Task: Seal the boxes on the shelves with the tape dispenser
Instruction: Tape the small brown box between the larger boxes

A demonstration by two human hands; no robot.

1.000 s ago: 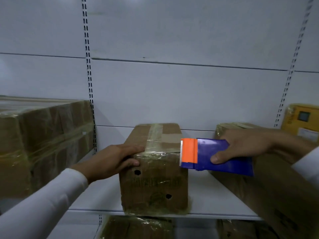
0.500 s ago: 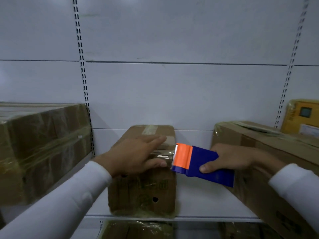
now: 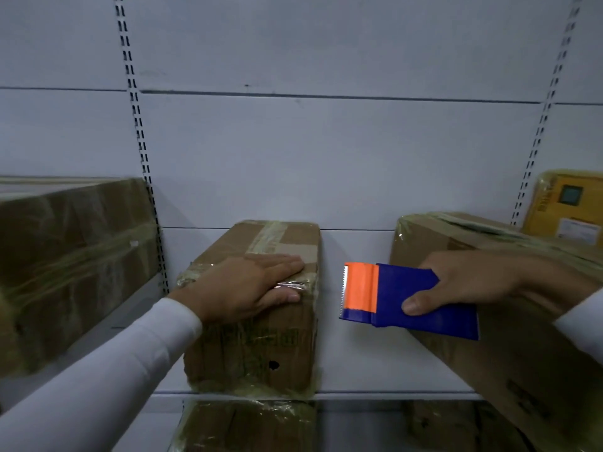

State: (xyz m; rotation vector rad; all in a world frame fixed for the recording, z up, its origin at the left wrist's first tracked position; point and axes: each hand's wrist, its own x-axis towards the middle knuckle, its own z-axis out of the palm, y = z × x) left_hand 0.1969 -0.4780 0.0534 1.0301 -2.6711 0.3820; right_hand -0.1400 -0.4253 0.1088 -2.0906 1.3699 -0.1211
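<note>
Your left hand [image 3: 251,290] is lying flat, fingers straight, on the middle box [image 3: 261,324]; your right hand [image 3: 470,282] is gripping the one tape dispenser [image 3: 401,298] just right of those fingers. Four boxes are sitting on this shelf [image 3: 359,370]; printing unreadable.

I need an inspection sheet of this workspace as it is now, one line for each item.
Surface: white shelf, bearing boxes.
Job's things: middle box, taped on top; tape dispenser, beside it, not touching.
Clutter: left box; right box; yellow package; more boxes below.
Hands: left hand flat on middle box; right hand grips dispenser.
Cables: nothing seen.
Surroundings: white back panel, slotted rails.
</note>
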